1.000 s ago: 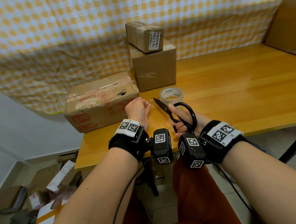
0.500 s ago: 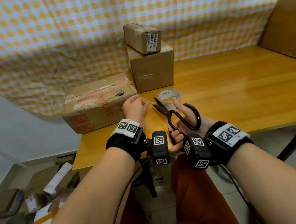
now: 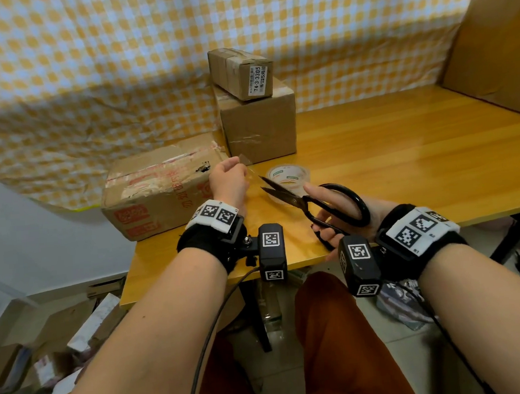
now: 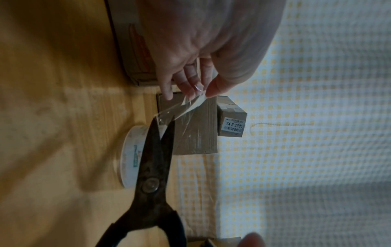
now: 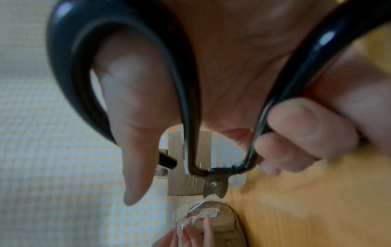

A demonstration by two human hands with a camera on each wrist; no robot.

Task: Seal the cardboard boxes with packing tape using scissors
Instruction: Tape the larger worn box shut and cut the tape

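Scissors (image 3: 286, 193) blades parted at tape strip (image 4: 180, 108) edge — left hand (image 3: 228, 180) pinching.

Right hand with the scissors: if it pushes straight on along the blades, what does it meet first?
Most likely the clear tape strip pinched by the left hand; the scissors tips seem already at it. Depth is uncertain.

Readable markings: one label, clearly legible.
White sticker (image 3: 257, 80) on end of small top box (image 3: 233, 67): barcode, "74-3-3305", "5元" below. Red print on large box (image 3: 157, 191) and green print on tape roll (image 3: 288, 176) illegible.
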